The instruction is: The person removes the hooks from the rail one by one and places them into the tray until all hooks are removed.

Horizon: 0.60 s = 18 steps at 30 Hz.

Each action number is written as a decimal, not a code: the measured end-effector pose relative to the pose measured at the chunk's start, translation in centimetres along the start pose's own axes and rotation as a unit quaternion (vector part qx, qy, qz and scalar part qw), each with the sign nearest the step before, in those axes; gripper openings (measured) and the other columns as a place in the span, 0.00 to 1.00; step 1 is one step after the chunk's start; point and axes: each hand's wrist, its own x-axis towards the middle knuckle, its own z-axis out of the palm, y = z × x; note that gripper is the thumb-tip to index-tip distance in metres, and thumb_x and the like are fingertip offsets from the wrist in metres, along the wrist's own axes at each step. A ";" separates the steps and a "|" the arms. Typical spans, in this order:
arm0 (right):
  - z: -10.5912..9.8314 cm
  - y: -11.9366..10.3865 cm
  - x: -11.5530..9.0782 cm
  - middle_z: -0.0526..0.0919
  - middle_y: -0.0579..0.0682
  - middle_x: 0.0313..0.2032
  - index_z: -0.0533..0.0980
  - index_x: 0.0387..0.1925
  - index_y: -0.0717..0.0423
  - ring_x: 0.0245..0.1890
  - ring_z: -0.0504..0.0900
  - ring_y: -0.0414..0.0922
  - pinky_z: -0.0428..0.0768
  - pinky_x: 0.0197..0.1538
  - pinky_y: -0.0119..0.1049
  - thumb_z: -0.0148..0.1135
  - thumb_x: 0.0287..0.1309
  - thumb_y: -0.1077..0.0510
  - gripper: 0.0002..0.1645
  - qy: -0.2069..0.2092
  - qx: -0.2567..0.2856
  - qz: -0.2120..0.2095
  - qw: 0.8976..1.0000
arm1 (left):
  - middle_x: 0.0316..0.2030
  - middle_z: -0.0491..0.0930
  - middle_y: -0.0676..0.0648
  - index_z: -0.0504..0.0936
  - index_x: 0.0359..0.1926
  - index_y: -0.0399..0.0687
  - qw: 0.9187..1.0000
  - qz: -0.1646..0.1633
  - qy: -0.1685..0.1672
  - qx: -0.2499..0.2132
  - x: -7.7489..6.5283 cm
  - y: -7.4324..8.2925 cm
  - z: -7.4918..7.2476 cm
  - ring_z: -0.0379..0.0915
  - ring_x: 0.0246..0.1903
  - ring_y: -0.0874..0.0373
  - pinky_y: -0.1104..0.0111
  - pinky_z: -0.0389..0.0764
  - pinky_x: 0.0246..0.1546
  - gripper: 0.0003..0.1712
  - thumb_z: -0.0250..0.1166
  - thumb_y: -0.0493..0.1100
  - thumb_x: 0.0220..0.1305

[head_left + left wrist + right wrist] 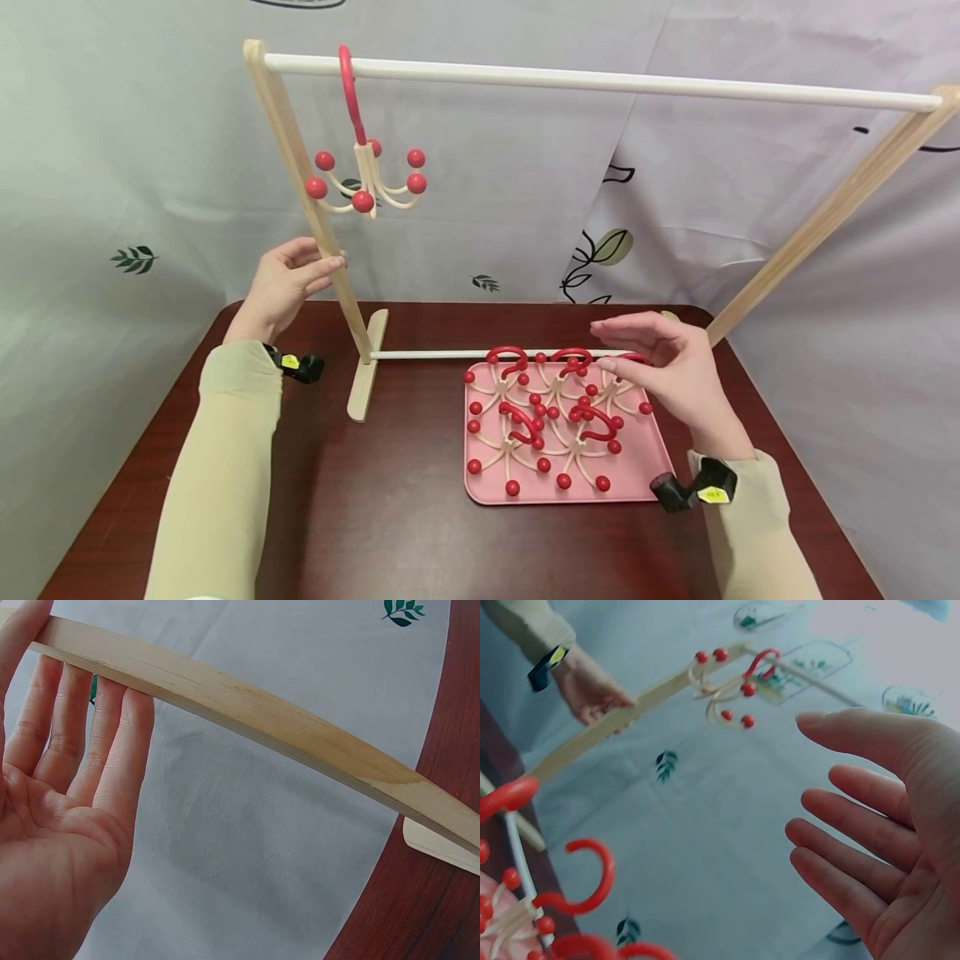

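My left hand (281,283) pinches the left wooden post (247,712) of a rack partway up, thumb on one side and fingers on the other. From the rack's white top bar (525,77), near that post, hangs a multi-arm hanger (365,162) with a red hook and red ball tips. Over the far right part of a pink tray (637,475), my right hand (675,367) is held with fingers spread from the thumb, holding nothing. Several similar hangers (508,446) lie in the tray with their red hooks up; the right hand partly covers one.
The rack's right post (832,208) slants up at the right. A low white bar (427,355) runs behind the tray from the left wooden foot (363,387). Everything stands on a dark red-brown table (375,517), with patterned cloth (480,208) behind.
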 end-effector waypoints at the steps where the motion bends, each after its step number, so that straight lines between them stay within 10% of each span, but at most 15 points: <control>1: 0.1 -0.3 0.3 0.86 0.62 0.49 0.81 0.52 0.70 0.49 0.87 0.52 0.82 0.52 0.39 0.71 0.52 0.79 0.24 0.001 0.000 -0.004 1.000 | 0.39 0.88 0.49 0.86 0.46 0.46 1.000 0.000 0.000 0.000 0.0 0.0 0.0 0.86 0.43 0.58 0.71 0.83 0.45 0.10 0.69 0.31 0.66; 18: 2.4 -4.3 3.8 0.85 0.65 0.49 0.81 0.53 0.68 0.51 0.85 0.56 0.80 0.57 0.43 0.73 0.48 0.80 0.27 -0.016 0.039 -0.035 0.998 | 0.39 0.88 0.49 0.87 0.45 0.47 1.000 -0.007 0.004 -0.003 0.0 0.1 -0.1 0.86 0.43 0.58 0.71 0.83 0.44 0.11 0.70 0.30 0.65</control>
